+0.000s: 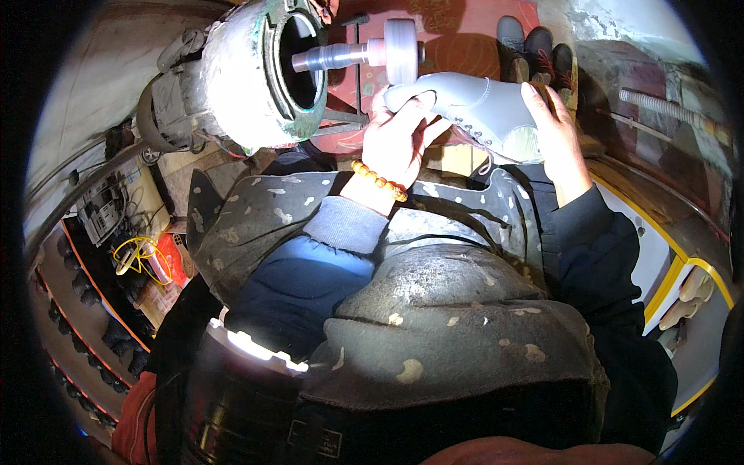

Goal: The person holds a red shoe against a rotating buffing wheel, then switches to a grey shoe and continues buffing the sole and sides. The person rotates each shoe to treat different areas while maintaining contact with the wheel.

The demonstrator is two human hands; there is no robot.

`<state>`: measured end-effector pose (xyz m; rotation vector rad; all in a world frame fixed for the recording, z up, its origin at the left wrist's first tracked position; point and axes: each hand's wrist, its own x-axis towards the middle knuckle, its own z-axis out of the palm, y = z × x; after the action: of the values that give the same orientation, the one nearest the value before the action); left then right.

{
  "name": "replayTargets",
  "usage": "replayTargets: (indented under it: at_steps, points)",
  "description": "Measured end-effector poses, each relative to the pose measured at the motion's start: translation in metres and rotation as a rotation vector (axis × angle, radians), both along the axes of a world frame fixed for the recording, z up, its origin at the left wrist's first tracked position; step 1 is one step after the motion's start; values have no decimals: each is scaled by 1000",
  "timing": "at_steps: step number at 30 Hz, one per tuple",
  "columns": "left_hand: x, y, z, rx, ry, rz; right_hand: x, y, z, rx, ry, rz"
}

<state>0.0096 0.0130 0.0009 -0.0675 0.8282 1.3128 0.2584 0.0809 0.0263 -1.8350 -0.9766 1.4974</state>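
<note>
A grey shoe (465, 101) with eyelets and a loose lace is held sideways between my two hands. My left hand (395, 136), with a beaded bracelet at the wrist, grips its left end, thumb on top. Around the right end is my right hand (556, 132), its thumb lying along the upper. Just above the shoe's left end is a pale round wheel (401, 51) on a shaft (333, 56); its surface is smeared as if spinning. Wheel and shoe meet or nearly meet; I cannot tell which. The shaft comes out of a large round machine housing (248, 74).
Several dark shoes (536, 50) stand beyond my right hand. A spotted dark apron (465, 310) covers my lap. Racks with dark shoes (85, 287) are at the lower left, near a yellow cord (139, 252). A yellow-edged rack (686, 310) holds pale shoe-shaped pieces on the right.
</note>
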Motion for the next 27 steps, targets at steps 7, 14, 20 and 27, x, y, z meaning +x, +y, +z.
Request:
replayTargets:
  at_steps: [7, 14, 20, 27]
  points:
    - [5, 3, 0, 11, -9, 2, 4, 2, 4, 30, 21, 40]
    - [-9, -8, 0, -18, -23, 41, -10, 4, 10, 35, -32, 138]
    - [-21, -20, 5, 20, -79, 84, -21, 9, 16, 17, -112, 265]
    - [-23, -25, 8, 35, -82, 97, -28, 11, 20, 176, -267, 363]
